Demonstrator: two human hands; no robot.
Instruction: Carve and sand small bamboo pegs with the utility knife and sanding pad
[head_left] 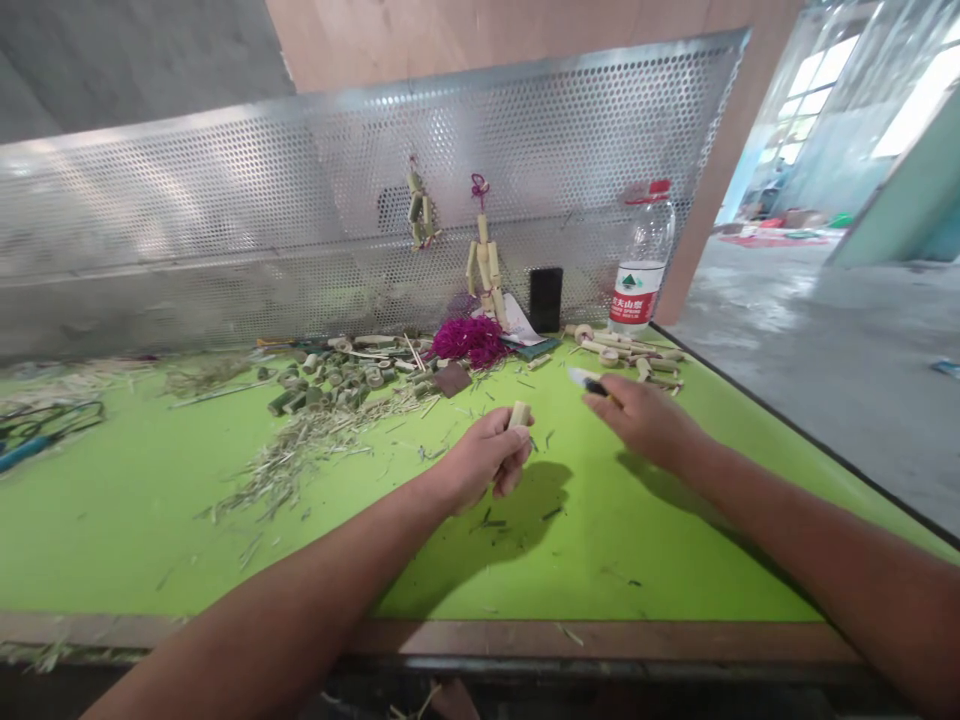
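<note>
Bamboo piece: short pale length [519,414], end poking up out of the fist, held above the table, nearer the camera and slightly right of the magenta fibre pile [469,343].
Left hand: fingers curled [486,455], pinching the bamboo piece between thumb and fingers; in front of the pile.
Knife: dark handle [597,388], pale blurred blade pointing left; right of the pile, apart from the bamboo piece.
Right hand: wrapped round the knife handle [645,415]; right of the pile, nearer the camera.
Brown patch: flat [452,379], just in front of the pile.
Green bamboo bits: heap of short cut pieces [330,380], left of the pile.
Shavings: scattered strips [292,455], left of the pile and nearer.
Pale bamboo parts: loose cluster [630,348], right of the pile.
Bamboo figures: one jointed figure [484,260] just behind and above the pile, another smaller one up and left.
Black slab: upright [546,300], right of the pile, by the perforated panel [225,220].
Bottle: red cap, partly filled [641,262], well right of the pile.
Table: bright green top [300,575], under the pile.
</note>
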